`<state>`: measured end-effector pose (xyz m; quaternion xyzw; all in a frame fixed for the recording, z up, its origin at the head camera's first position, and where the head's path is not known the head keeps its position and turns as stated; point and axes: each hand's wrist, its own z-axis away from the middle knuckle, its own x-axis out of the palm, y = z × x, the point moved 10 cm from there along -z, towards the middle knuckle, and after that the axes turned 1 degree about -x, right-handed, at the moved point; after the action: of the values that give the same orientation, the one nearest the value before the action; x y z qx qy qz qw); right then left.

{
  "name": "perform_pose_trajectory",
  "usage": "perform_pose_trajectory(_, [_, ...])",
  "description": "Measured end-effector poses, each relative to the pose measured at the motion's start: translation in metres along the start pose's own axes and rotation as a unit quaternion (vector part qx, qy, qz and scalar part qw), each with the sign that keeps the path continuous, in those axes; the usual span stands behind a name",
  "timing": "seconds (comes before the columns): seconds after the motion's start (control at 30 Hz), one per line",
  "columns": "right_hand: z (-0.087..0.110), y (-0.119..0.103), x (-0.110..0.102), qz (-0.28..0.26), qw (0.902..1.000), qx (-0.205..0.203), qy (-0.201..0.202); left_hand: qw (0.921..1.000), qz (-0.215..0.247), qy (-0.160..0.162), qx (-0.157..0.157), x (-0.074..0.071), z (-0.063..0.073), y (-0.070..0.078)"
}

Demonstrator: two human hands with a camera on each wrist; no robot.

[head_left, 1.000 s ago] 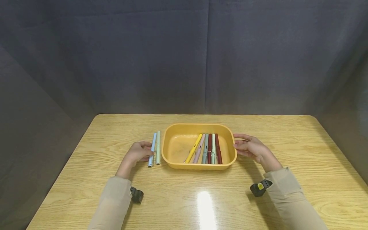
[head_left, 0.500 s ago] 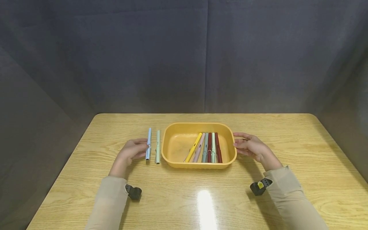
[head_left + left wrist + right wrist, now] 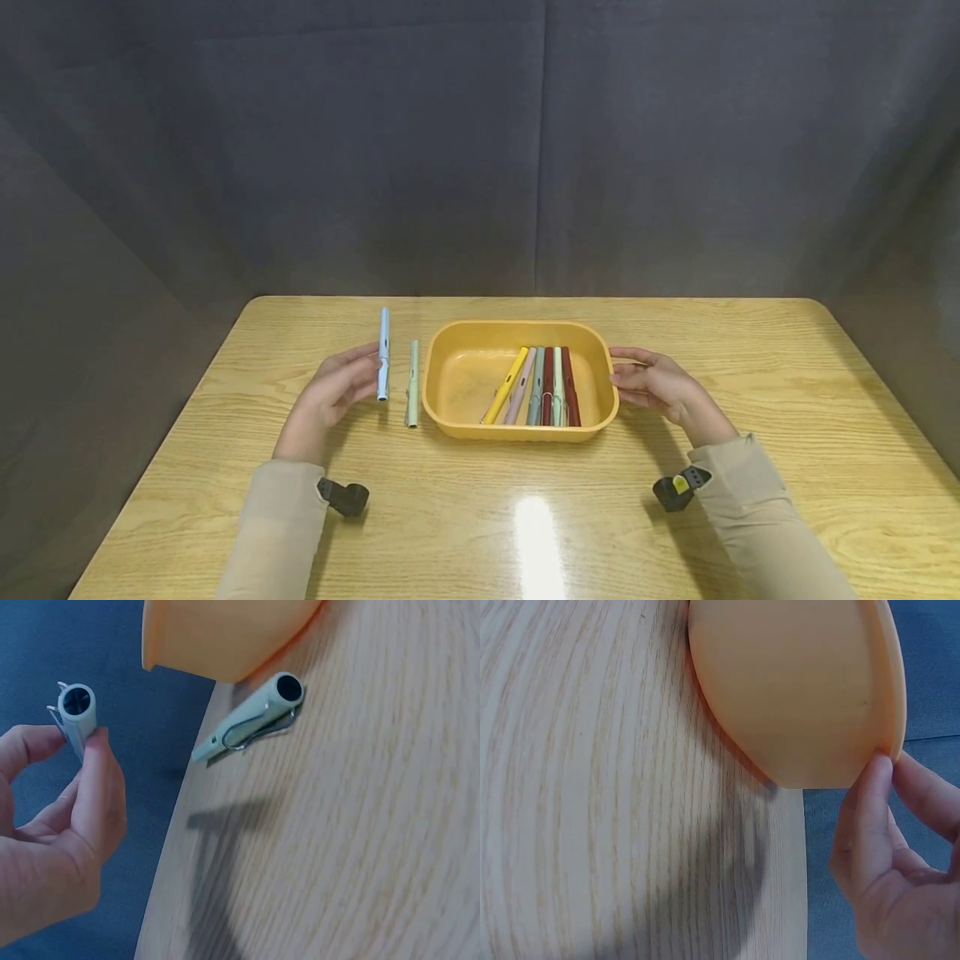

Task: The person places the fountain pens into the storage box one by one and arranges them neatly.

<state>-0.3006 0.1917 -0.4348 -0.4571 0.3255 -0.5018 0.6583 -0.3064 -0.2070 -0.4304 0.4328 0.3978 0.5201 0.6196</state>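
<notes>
My left hand [image 3: 332, 388] pinches a light blue pen [image 3: 384, 354] between thumb and fingers, above the table. In the left wrist view the pen [image 3: 77, 712] shows its round end and wire clip. A pale green pen [image 3: 413, 383] lies on the table between that hand and the yellow-orange bin [image 3: 468, 433]. My right hand [image 3: 660, 387] touches the bin's right end with extended fingertips; in the right wrist view the thumb meets the bin [image 3: 802, 697] near its rim. Inside lie several pens, among them a yellow pen [image 3: 504, 387] and a pink pen [image 3: 521, 387].
Further right in the bin are a grey-green pen [image 3: 536, 387], a pale mint pen [image 3: 557, 387] and dark red pens, one of them the rightmost dark red pen [image 3: 571, 387]. The wooden table [image 3: 450, 517] ends at a dark curtain [image 3: 450, 167].
My left hand has lifted the light blue pen and carried it left and away from me, apart from the pale green pen. My right hand and the bin have stayed in place.
</notes>
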Motion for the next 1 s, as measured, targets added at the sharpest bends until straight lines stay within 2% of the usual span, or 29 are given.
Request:
perform_pose_trajectory(0.27, [0.000, 0.000, 0.000, -0.005, 1.0000, -0.001, -0.001, 0.9998, 0.019, -0.012, 0.004, 0.008, 0.001, 0.009])
perform_pose_trajectory(0.5, [0.000, -0.001, 0.001, 0.003, 1.0000, -0.004, -0.003, 0.9929, 0.115, -0.031, 0.009, 0.024, 0.001, 0.020])
perform_pose_trajectory(0.6, [0.000, -0.001, 0.001, 0.003, 1.0000, -0.004, -0.003, 0.9904, 0.132, -0.039, 0.010, 0.033, 0.001, 0.024])
perform_pose_trajectory(0.8, [0.000, -0.001, 0.001, 0.001, 1.0000, -0.002, -0.004, 0.9946, 0.089, -0.051, 0.015, 0.050, -0.004, 0.026])
perform_pose_trajectory(1.0, [0.000, -0.001, 0.001, 0.005, 1.0000, -0.003, -0.004, 0.9990, 0.018, -0.033, 0.022, 0.063, -0.008, 0.027])
